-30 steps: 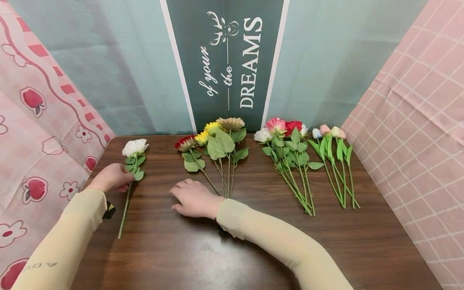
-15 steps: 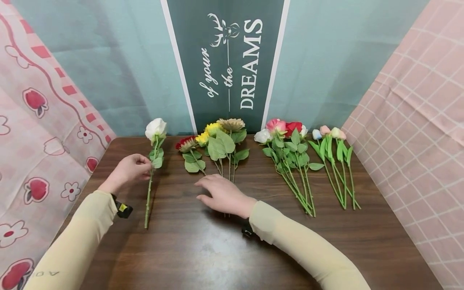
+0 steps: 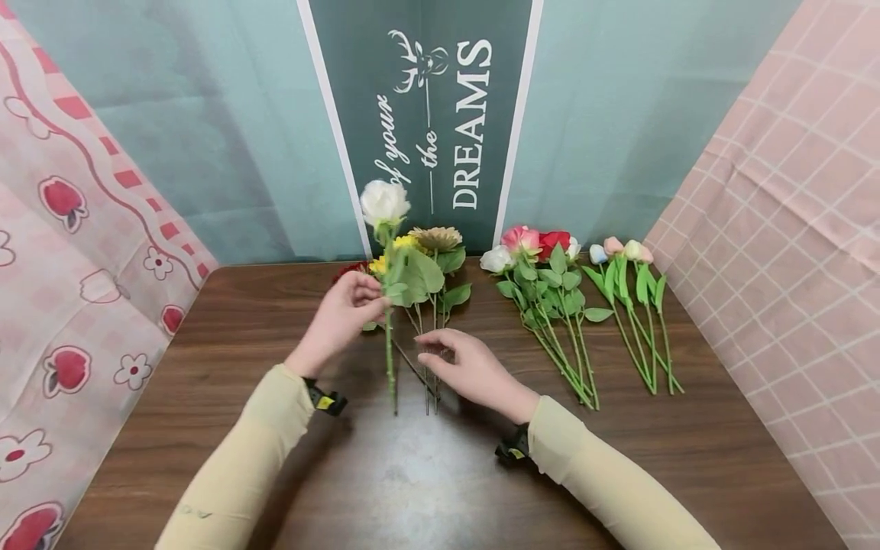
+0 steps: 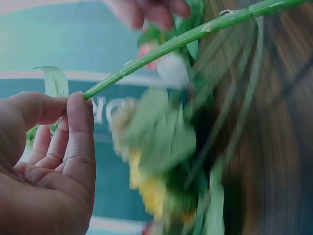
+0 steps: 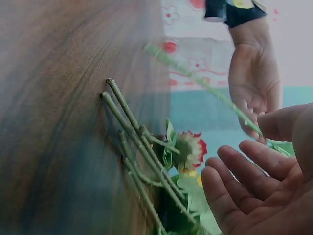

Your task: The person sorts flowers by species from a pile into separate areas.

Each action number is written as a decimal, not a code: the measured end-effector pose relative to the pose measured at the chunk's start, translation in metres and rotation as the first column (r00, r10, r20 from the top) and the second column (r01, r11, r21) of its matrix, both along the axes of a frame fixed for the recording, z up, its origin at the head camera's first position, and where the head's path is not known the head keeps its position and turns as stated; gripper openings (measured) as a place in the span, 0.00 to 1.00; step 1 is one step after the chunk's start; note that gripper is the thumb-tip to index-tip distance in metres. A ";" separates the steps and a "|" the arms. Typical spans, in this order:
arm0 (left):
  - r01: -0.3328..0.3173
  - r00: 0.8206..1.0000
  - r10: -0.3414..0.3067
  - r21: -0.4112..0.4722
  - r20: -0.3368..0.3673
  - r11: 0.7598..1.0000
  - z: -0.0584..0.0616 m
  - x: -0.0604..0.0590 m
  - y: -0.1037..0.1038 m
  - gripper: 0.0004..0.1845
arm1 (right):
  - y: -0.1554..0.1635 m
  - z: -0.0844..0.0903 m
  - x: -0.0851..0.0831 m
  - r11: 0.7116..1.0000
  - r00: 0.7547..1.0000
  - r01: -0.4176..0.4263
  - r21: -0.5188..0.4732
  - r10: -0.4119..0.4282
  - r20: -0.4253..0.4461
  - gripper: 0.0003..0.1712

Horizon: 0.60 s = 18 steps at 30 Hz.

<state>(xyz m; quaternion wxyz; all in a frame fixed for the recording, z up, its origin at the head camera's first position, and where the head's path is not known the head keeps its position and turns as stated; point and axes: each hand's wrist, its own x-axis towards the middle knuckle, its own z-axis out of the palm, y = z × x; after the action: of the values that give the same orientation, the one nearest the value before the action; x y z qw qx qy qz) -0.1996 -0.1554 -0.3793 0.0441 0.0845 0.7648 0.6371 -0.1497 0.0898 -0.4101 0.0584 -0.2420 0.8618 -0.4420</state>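
Observation:
Between thumb and fingertips my left hand [image 3: 344,317] pinches the green stem [image 4: 195,33] of a white rose [image 3: 385,202]. The rose is held upright above the table, its bloom in front of the dark banner. Behind it lies a bunch of flowers: yellow blooms [image 3: 407,243], a beige one [image 3: 440,239], and a red-edged one [image 5: 190,149] partly hidden by my left hand in the head view. My right hand [image 3: 474,374] hovers over that bunch's stems [image 5: 142,137], fingers loosely bent with nothing between them, just right of the rose stem.
To the right on the brown table [image 3: 687,473] lie a bunch of roses [image 3: 550,283] in white, pink and red, and a bunch of pale tulips [image 3: 632,283]. Patterned cloths [image 3: 69,290] hang at the sides and a blue-green curtain [image 3: 241,137] at the back.
My left hand has lifted the white rose off the table's left side and carried it right, in front of the middle bunch. My right hand has moved right across that bunch's stems.

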 end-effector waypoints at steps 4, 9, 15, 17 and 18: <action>0.037 0.999 -0.036 0.123 -0.006 0.992 -0.012 0.000 0.039 0.23 | 0.014 -0.008 0.004 0.994 0.994 0.065 -0.090 -0.057 0.091 0.20; 0.040 0.999 -0.045 0.248 0.016 0.968 -0.025 0.003 0.068 0.28 | 0.024 -0.017 0.007 0.981 0.985 0.115 -0.159 -0.093 0.143 0.17; 0.029 0.998 -0.044 0.317 0.043 0.948 -0.032 0.003 0.082 0.23 | 0.030 -0.022 0.005 0.966 0.975 0.153 -0.208 -0.113 0.192 0.13; 0.032 0.997 -0.052 0.324 0.051 0.945 -0.032 0.001 0.084 0.23 | 0.031 -0.021 0.004 0.964 0.973 0.160 -0.210 -0.118 0.197 0.13; 0.034 0.997 -0.056 0.327 0.056 0.944 -0.033 0.001 0.085 0.23 | 0.032 -0.021 0.004 0.964 0.973 0.163 -0.208 -0.122 0.196 0.12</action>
<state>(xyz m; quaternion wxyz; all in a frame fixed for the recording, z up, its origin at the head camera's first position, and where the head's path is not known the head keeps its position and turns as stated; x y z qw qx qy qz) -0.1987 -0.0709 -0.4118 0.0686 0.0876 0.6452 0.7559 -0.1456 0.1217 -0.4313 0.0772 -0.1429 0.8129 -0.5593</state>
